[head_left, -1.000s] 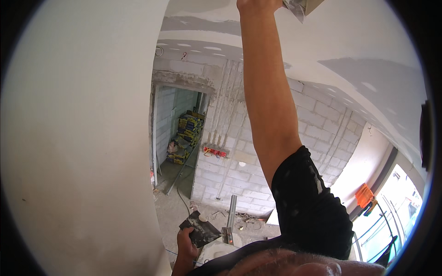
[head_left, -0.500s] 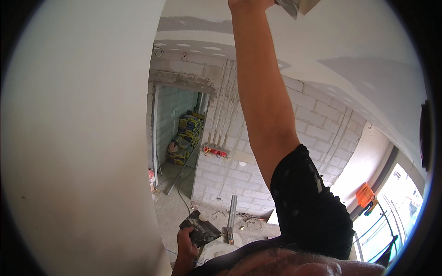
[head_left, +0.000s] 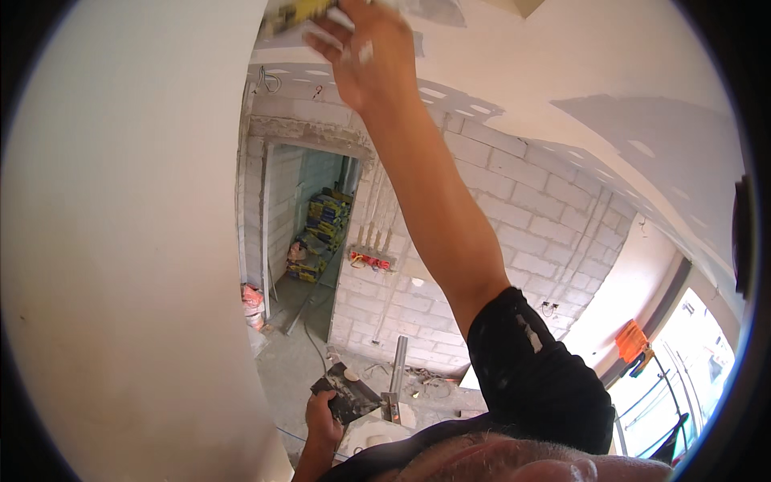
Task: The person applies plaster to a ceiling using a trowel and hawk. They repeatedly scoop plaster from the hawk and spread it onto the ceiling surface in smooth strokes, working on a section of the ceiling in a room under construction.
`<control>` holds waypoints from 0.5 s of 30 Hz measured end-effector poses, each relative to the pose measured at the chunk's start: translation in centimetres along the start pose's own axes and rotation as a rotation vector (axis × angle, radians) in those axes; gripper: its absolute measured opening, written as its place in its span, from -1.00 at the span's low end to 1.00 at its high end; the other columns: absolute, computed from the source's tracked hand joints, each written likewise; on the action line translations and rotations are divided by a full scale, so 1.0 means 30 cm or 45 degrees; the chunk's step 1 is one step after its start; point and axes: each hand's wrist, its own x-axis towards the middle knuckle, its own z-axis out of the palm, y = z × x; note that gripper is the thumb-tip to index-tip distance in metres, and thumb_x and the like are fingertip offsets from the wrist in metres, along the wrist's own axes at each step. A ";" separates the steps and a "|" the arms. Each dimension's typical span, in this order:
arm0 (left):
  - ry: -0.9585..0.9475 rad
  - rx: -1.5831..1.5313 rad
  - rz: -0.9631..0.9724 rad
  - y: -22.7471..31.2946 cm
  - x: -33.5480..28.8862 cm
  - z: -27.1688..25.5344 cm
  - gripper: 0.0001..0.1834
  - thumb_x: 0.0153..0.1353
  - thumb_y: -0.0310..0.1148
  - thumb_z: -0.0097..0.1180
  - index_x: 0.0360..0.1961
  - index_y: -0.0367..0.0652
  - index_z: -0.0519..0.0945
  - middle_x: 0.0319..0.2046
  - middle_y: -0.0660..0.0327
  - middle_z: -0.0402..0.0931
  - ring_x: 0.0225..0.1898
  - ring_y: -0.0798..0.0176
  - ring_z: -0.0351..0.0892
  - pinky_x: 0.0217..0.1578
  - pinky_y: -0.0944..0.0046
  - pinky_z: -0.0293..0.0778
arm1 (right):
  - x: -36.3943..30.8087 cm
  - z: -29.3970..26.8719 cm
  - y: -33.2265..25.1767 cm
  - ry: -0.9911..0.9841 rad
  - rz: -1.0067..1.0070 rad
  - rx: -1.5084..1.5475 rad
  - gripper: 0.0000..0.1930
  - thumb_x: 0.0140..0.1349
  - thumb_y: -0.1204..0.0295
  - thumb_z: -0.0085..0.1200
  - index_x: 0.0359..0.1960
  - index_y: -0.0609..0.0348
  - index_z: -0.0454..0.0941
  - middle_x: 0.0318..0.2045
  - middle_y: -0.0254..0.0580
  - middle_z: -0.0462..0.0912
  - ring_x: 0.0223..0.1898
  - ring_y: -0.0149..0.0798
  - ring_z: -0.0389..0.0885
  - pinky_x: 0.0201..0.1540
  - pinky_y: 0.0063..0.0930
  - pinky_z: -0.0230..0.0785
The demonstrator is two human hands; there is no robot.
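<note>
My right hand is raised high near the top edge, where the white wall meets the ceiling. Its fingers are curled at a yellowish putty knife, smeared by motion and partly cut off by the frame. Low in the view, my left hand grips the edge of a dark, flat plaster board. Pale plaster is smeared over that board, with a lump at its far edge. Just right of the board is a small metal-bladed tool; what it rests on is unclear.
A smooth white wall fills the left side. Beyond it are a doorway with stacked yellow-and-dark bags, a block wall with red electrical boxes, and an upright metal profile. An orange cloth hangs by the bright opening.
My right hand has swung left and down with the putty knife, from the ceiling toward the wall's edge. My left hand stays low with the board, and the view has shifted slightly.
</note>
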 end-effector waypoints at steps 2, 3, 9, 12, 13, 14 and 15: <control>0.028 0.071 0.050 -0.013 0.009 -0.006 -0.73 0.17 -0.45 0.13 -0.07 -0.22 0.58 -0.23 0.14 0.65 -0.23 0.17 0.72 -0.14 0.19 0.65 | -0.191 -0.074 -0.012 -0.080 0.109 -0.107 -0.54 0.44 0.16 0.16 0.13 0.31 0.45 -0.02 -0.14 0.60 -0.05 -0.17 0.62 0.02 -0.15 0.54; -0.069 0.005 0.102 -0.017 0.004 0.000 -0.72 0.17 -0.45 0.13 -0.06 -0.22 0.58 -0.23 0.15 0.65 -0.23 0.17 0.72 -0.13 0.19 0.65 | -0.286 -0.127 -0.029 -0.154 0.204 -0.128 -0.53 0.46 0.15 0.13 0.17 0.30 0.43 -0.04 -0.18 0.58 -0.06 -0.21 0.59 0.05 -0.14 0.52; -0.129 -0.253 -0.004 0.009 -0.031 0.052 -0.67 0.22 -0.42 0.10 0.01 -0.23 0.59 -0.16 0.15 0.68 -0.18 0.17 0.74 -0.06 0.18 0.67 | -0.919 -0.560 -0.166 0.060 0.975 0.369 -0.48 0.61 0.05 -0.28 0.11 0.34 0.47 -0.50 -0.27 0.49 -0.51 -0.33 0.56 -0.47 -0.33 0.57; -0.181 -0.330 -0.092 0.015 -0.028 0.054 -0.69 0.29 -0.37 0.10 0.00 -0.28 0.61 -0.13 0.12 0.72 -0.14 0.17 0.76 -0.03 0.18 0.67 | -1.316 -0.662 -0.145 0.241 1.183 0.554 -0.41 0.63 0.03 -0.41 -0.02 0.40 0.49 -0.72 -0.35 0.34 -0.79 -0.42 0.33 -0.82 -0.47 0.25; -0.269 -0.363 -0.112 0.004 -0.031 0.064 -0.70 0.31 -0.38 0.08 0.00 -0.29 0.61 -0.14 0.11 0.72 -0.15 0.17 0.77 -0.02 0.19 0.68 | -1.436 -0.679 -0.137 0.302 1.213 0.522 -0.41 0.63 0.04 -0.41 -0.06 0.41 0.49 -0.74 -0.36 0.32 -0.84 -0.42 0.28 -0.86 -0.50 0.17; -0.324 -0.382 -0.177 0.004 -0.026 0.068 -0.66 0.32 -0.41 0.05 0.07 -0.32 0.58 -0.07 0.04 0.70 -0.06 0.08 0.75 0.08 0.11 0.65 | -1.555 -0.682 -0.125 0.358 1.232 0.498 -0.40 0.64 0.04 -0.42 -0.09 0.42 0.50 -0.77 -0.38 0.30 -0.88 -0.43 0.23 -0.90 -0.53 0.09; -0.384 -0.369 -0.165 -0.013 -0.036 0.076 -0.69 0.33 -0.40 0.04 0.04 -0.29 0.59 -0.10 0.07 0.71 -0.08 0.10 0.76 0.05 0.12 0.66 | -1.670 -0.679 -0.118 0.402 1.256 0.449 -0.40 0.64 0.05 -0.42 -0.10 0.43 0.50 -0.77 -0.37 0.30 -0.88 -0.44 0.23 -0.90 -0.54 0.10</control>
